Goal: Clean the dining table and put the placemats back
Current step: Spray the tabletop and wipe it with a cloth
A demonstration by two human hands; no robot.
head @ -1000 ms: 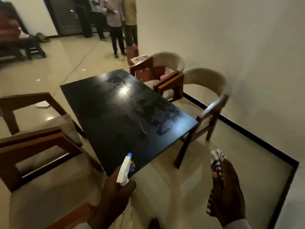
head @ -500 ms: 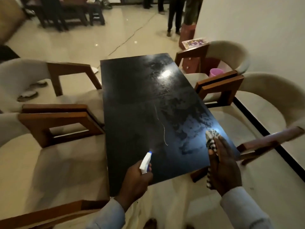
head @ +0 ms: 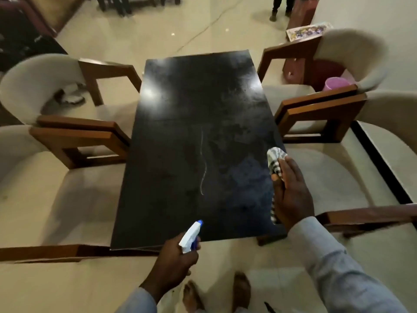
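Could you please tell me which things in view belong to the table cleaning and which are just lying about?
In use:
- dining table
- spray bottle in left hand
- checked cloth in right hand

Lying about:
- pink cup
- printed sheet
- sandals

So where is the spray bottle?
The spray bottle is in the left hand, low in the head view, at the near edge of the black table.

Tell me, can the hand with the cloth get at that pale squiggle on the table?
Probably yes. The right hand holds the cloth above the table near its right edge, and nothing lies between it and the squiggle.
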